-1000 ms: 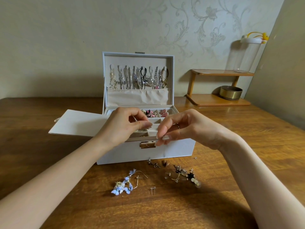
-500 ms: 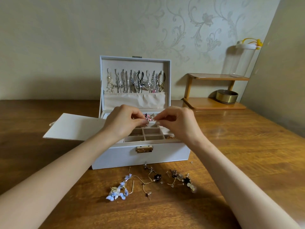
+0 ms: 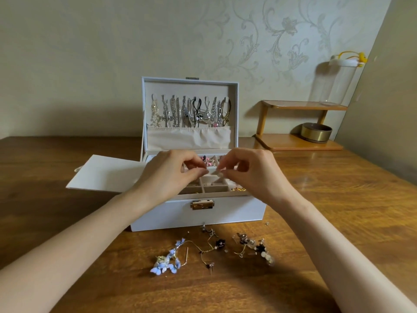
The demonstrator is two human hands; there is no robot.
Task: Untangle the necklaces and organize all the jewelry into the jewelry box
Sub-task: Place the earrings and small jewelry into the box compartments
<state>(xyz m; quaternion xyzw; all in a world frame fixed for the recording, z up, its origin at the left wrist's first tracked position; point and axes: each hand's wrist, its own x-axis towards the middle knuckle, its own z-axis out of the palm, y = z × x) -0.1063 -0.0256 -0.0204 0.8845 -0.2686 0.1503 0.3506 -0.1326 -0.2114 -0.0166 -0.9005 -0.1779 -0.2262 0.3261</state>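
**A:** While the jewelry box (image 3: 191, 216) stands open toward the far edge of the table (image 3: 327, 233), what are the hands doing over it?

**B:** From the left: past the box's swung-out side panel (image 3: 106, 175), the left hand (image 3: 167, 175) presses thumb and forefinger shut on one end of a small pale piece (image 3: 217, 174). The right hand (image 3: 250, 172) pinches the other end, with its other fingers loosely curled. The piece is too small to identify. They hold it above the tray's middle compartments, likely so that anything dropped lands inside the box.

**A:** And the rest of the jewelry?

**B:** The necklaces (image 3: 189, 111) hang on hooks inside the raised lid with their tails tucked into its pocket, which should keep them from knotting. Toward the near edge, just in front of the box, lie a blue flower piece (image 3: 167, 263), a gold chain (image 3: 200, 248) and a cluster of dark earrings (image 3: 255, 243), all unsorted and within easy reach.

**A:** What differs from before?

**B:** A second ago the hands were over the front compartments by the latch. Half a second ago they were further back, by the pink pieces. Now they sit between the two. The loose jewelry hasn't moved.
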